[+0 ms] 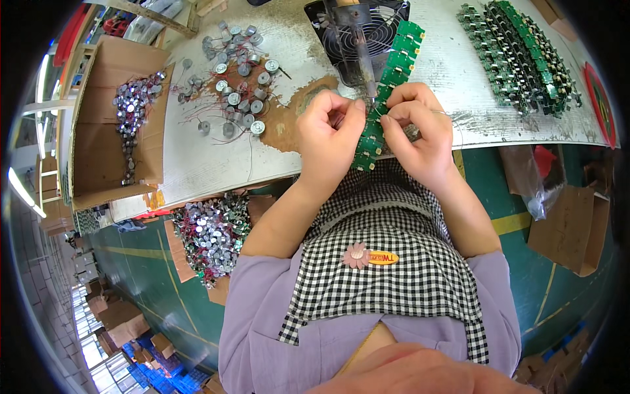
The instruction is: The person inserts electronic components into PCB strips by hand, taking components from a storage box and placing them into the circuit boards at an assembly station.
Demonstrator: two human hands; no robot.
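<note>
A long green strip of circuit boards [401, 56] runs slantwise from beside the fan down to the table's front edge. My left hand [330, 134] is closed against the strip's left edge, thumb and fingertips together; whatever they grip is hidden. Over the strip's right side, my right hand [421, 131] pinches a thin wire [459, 131], which loops out behind the fingers. Between my two hands, the tip of a soldering iron [365, 62] points down onto the boards from above. Small round metal motors [233, 98] with red wires lie in a loose heap left of my left hand.
A black fan [328, 46] stands behind the iron. Rows of green board strips [525, 59] lie at the far right. An open cardboard box [98, 131] of motors sits on the left, with another heap of motors [213, 230] below the table edge.
</note>
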